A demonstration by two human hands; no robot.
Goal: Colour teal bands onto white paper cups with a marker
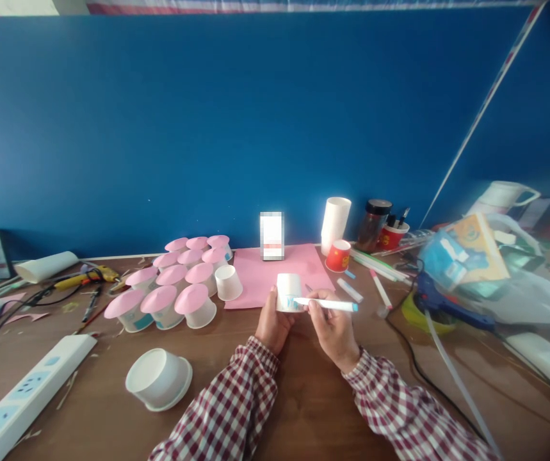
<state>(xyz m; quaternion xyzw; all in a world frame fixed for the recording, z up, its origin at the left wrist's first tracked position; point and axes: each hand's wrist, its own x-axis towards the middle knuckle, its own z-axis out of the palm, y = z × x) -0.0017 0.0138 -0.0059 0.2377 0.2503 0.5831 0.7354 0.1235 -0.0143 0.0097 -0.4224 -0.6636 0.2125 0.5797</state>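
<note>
My L hand [273,323] clamped on white cup [288,285], R hand [335,333] pinching marker [330,305], tip at cup's side, mid-table [308,410]; room btwn my sleeves [236,397]; pink sheet [253,272] just ahead, nr back edge.

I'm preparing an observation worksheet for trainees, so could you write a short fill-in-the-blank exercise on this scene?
1. The left grip holds a white cup; the right grip holds a marker whose rear end is ____.
2. Pink paper tops cover exactly ____ cups.
3. The small cup beside the tall white stack is ____.
4. Of the two grips, the power strip lies nearer the ____ one.

Missing words: blue; twelve; red; left.
</note>
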